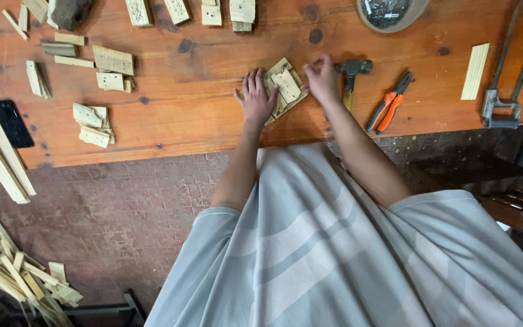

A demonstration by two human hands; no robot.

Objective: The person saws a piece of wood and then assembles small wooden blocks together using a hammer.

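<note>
Left hand [256,97] lies flat, fingers spread, palm down on the left part of a small stack of wood pieces [286,88] near the middle of the bench [213,54], toward its near edge. Right hand [322,77] is loosely curled at the stack's right corner, fingertips pinched on its edge; can't tell if it holds something small like a nail.

Doing this well, as I judge it: keep the flat hand pressing so the layers don't slide, square the top piece over the lower ones, keep fingers away from where a strike would land. Hammer [351,71] lies just right of the right hand, orange-handled pliers [390,103] further right.

Containers: one round bowl [393,13] at the far edge, right of centre, cut off by the frame; inside is a dark, shiny heap, probably nails, too small to be sure.
</note>
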